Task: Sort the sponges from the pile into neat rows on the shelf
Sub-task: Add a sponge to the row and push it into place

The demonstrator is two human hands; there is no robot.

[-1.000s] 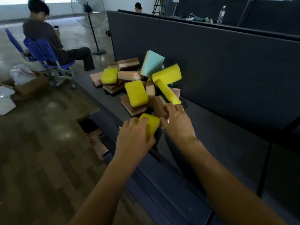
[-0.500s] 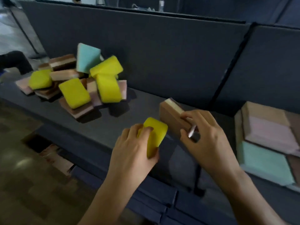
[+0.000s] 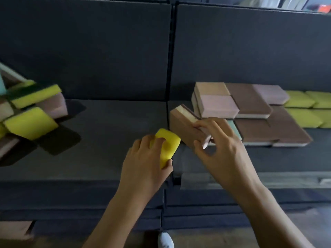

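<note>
the yellow sponge sits in the left hand, fingers curled over its top and thumb at its near end, a closed grip just above the shelf. the brown sponge, tilted with its pale layer showing, is pinched between the thumb and fingers of the right hand, just beside the yellow one. both are between the pile on the left and the neat rows on the right. this looks like the transfer step. next, i judge, the brown one needs laying flat against the brown stack, and the yellow one must reach the yellow row further right.
</note>
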